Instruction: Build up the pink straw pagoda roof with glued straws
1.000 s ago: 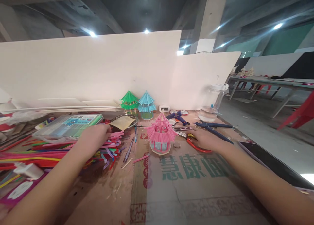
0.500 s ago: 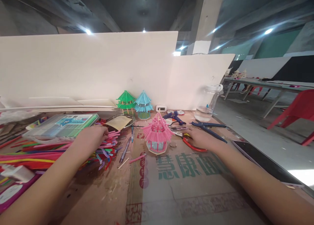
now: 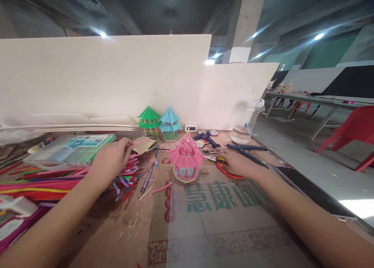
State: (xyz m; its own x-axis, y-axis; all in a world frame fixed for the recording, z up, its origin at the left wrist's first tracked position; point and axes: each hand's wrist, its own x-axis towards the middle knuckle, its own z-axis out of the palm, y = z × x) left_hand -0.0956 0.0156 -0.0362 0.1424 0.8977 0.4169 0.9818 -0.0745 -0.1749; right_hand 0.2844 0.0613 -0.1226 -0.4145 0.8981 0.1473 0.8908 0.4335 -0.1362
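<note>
My left hand (image 3: 112, 158) hovers over a heap of coloured sticks (image 3: 58, 180), its fingers pinched on one pink stick (image 3: 140, 142) lifted above the pile. My right hand (image 3: 238, 163) lies on the red-handled scissors (image 3: 229, 172) to the right of a pink model pagoda (image 3: 185, 157); its fingers curl over them, though whether they grip is unclear. The pagoda stands on a printed cardboard sheet (image 3: 222, 221) between my two hands.
A green pagoda (image 3: 148, 119) and a blue pagoda (image 3: 169, 123) stand at the white back board. A green plastic case (image 3: 70, 148), a blue glue gun (image 3: 208, 138), blue pliers (image 3: 248, 150), a glass jar (image 3: 247, 121) and a phone (image 3: 312, 190) surround the work spot.
My left hand has risen from the stick pile with a pink stick pinched in its fingers. My right hand has stayed on the scissors.
</note>
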